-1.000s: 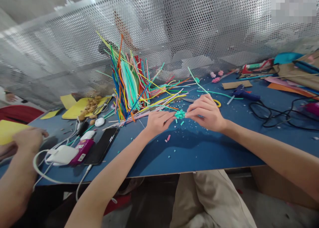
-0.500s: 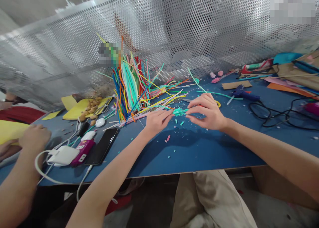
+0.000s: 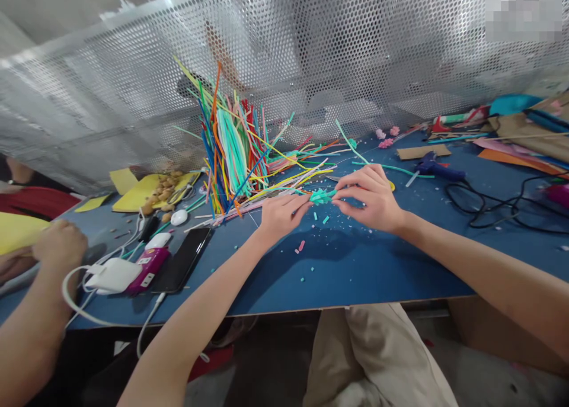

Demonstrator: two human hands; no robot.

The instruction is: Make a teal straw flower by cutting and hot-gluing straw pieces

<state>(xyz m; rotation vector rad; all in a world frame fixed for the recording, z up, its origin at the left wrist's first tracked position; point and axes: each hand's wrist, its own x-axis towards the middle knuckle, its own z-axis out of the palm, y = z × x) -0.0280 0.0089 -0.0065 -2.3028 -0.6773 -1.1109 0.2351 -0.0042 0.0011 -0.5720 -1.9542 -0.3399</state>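
Note:
Between my two hands is a spiky turquoise piece of twisted pipe cleaner. My left hand pinches its left end, thumb and fingers together. From the right, my right hand grips the other end between thumb and fingertips. Short turquoise offcuts and a small pink scrap lie on the blue table just below. Beside the left hand, a large bunch of colourful pipe cleaners leans against the mesh. A yellow handle loop shows partly behind the right hand.
A phone, a white charger and cables lie at left, near another person's hand. A dark blue glue gun with a black cord sits at right. A perforated metal screen closes the table's back.
Both hands hold nearly the same place and grip on the turquoise piece. The other person's hand at left has shifted slightly.

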